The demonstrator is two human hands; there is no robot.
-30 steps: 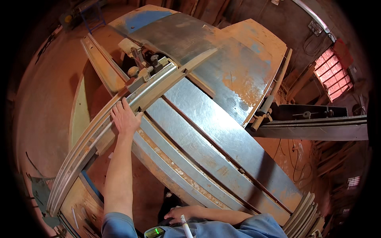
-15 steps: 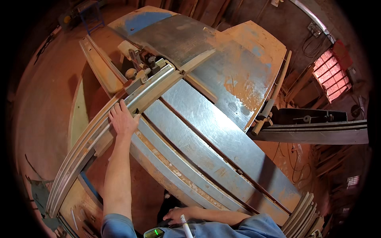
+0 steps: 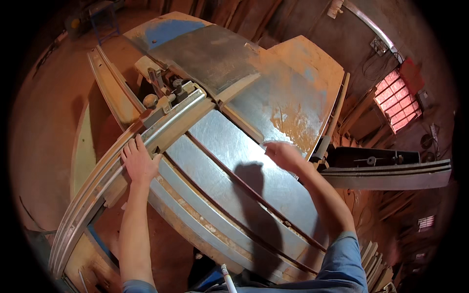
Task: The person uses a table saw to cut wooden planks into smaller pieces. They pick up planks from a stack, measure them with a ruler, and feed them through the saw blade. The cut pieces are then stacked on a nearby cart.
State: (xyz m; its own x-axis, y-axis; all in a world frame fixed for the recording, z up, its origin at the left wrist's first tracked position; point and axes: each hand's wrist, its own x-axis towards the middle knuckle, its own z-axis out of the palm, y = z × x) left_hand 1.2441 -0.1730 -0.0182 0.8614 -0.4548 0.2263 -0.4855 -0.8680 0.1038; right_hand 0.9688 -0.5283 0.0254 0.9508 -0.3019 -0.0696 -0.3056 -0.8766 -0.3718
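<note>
My left hand (image 3: 140,162) rests on the long aluminium fence (image 3: 171,117), fingers stretched across it and thumb apart. Against the fence lies a wooden strip (image 3: 188,124); its end is beside my thumb. Over the far part of the slotted metal saw table (image 3: 229,146) is my right hand (image 3: 286,156), its fingers curled closed. What they hold, if anything, cannot be made out. Just beyond that hand lie a short wooden bar (image 3: 240,121) and a dusty, worn metal surface (image 3: 273,105). My right arm casts a dark shadow across the table.
A clamp-like fitting with a round knob (image 3: 150,101) sits behind the fence. Long rails (image 3: 391,176) stick out at the right. Stacked boards (image 3: 373,263) stand at the lower right. A white cigarette (image 3: 228,279) shows at the bottom edge. A barred window (image 3: 398,100) is on the far wall.
My right hand has moved from near my body at the bottom up and out over the saw table. My left hand stays on the fence. The whole view has shifted slightly.
</note>
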